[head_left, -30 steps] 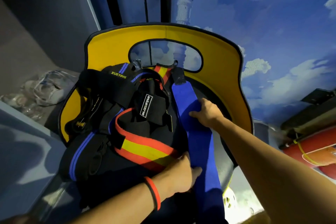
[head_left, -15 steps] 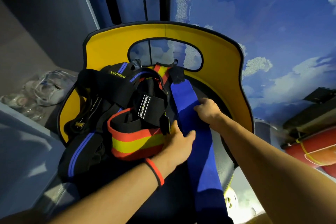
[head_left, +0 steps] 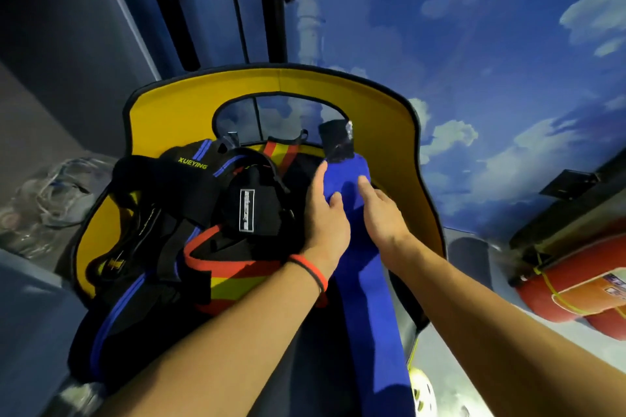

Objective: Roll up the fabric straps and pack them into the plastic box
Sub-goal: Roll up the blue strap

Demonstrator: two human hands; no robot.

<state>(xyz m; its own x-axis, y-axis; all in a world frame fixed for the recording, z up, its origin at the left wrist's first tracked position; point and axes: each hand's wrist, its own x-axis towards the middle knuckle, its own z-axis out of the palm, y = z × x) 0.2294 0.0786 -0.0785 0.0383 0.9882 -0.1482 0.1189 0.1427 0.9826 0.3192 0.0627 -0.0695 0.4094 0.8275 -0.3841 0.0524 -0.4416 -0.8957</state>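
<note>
A long blue fabric strap [head_left: 369, 298] lies flat on the seat of a yellow chair [head_left: 176, 112], running from its black hook-and-loop end [head_left: 335, 142] toward me. My left hand [head_left: 325, 223] rests with straight fingers along the strap's left edge near the far end, thumb on the blue fabric. My right hand [head_left: 381, 213] presses flat on the strap's right side, index finger stretched forward. Left of the hands sits a tangled pile of black straps [head_left: 189, 193] with blue stripes, and a red-and-yellow strap [head_left: 237, 267] curls in front of it. No plastic box shows.
Crumpled clear plastic [head_left: 50, 189] lies on the ledge left of the chair. Red cylinders [head_left: 576, 294] lie at the right. A white perforated object [head_left: 423, 389] shows under the strap's near end. A sky-painted wall stands behind the chair.
My left hand moved up from the red-and-yellow strap to the blue strap's far end. My right hand slid forward along the blue strap. The strap's black end now stands up.
</note>
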